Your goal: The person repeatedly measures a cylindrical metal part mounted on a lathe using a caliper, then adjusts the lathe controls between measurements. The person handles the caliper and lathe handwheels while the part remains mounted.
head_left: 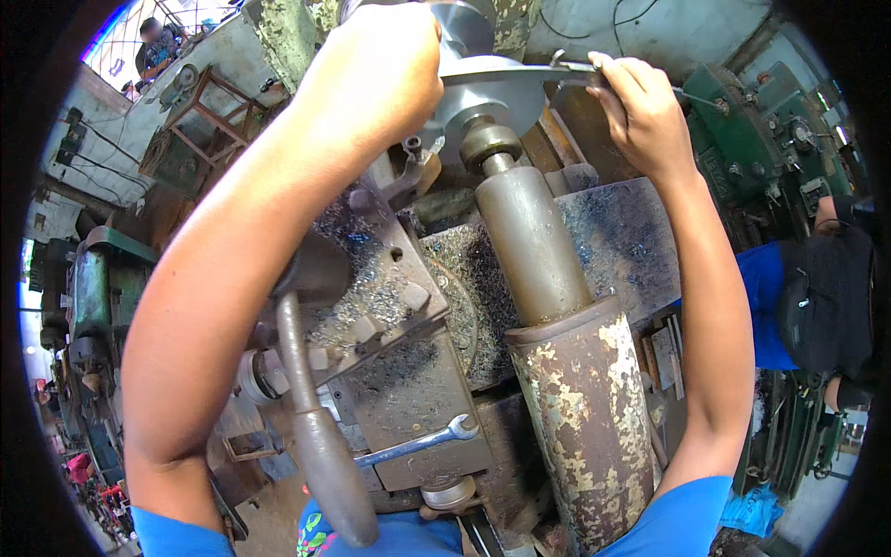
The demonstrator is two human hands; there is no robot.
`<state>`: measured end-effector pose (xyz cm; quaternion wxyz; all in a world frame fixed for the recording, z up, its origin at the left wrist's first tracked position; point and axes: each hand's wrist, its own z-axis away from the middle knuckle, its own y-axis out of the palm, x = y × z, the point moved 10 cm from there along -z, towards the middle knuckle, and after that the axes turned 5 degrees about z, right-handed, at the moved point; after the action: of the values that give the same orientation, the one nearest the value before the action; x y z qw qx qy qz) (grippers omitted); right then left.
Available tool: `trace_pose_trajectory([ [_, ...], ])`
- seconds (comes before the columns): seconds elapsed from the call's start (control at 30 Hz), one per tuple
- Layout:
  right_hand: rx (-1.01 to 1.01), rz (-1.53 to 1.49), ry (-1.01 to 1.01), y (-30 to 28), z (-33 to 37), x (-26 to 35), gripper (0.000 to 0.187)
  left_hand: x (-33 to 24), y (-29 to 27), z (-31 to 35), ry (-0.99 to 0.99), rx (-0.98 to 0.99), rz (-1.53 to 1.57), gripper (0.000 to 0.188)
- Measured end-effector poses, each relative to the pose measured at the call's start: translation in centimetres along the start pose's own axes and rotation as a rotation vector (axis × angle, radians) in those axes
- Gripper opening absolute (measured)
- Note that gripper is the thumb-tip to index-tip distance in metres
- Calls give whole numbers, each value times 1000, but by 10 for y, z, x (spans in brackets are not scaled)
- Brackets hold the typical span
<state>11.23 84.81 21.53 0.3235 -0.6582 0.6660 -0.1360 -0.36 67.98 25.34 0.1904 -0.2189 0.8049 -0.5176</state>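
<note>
I have the peeling tailstock [580,418] at five o'clock, a lever [325,446] at seven, the shiny disc [510,93] at twelve; the left hand [394,79] curls beside it, contents hidden. The lever masks one end of the wrench [422,443] at six. The right hand [645,111] pinches a slim metal tool [577,68] at one.

left grip [397,70] beside metal disc [517,100] | right grip [650,113] holding slim tool [577,69]

I can't read a single word or number with certainty from here. The green machine [742,139] over on the right seems to carry some raised lettering on its casing, too small and slanted to make out. A pale mark on the black cloth [826,325] below it is equally illegible.
</note>
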Motion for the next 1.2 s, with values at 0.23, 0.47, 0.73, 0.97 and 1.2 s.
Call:
trace_pose_trajectory([
  [0.23, -64, 76, 3, 11, 10, 16, 46, -19, 0, 7, 171, -109, -76, 15],
  [0.47, -27, 113, 60, 18, 16, 16, 52, -21, 13, 6, 105, 53, -11, 27],
  [0.73, -2, 43, 90, 31, 26, 17, 57, -17, 16, 6, 33, 153, 33, 29],
  [0.97, -49, -10, 40, 30, 28, 16, 37, -22, 18, 4, 125, 118, -81, 27],
  [1.2, -134, -51, -2, 29, 30, 22, 27, -19, 23, 3, 112, 95, -102, 22],
])
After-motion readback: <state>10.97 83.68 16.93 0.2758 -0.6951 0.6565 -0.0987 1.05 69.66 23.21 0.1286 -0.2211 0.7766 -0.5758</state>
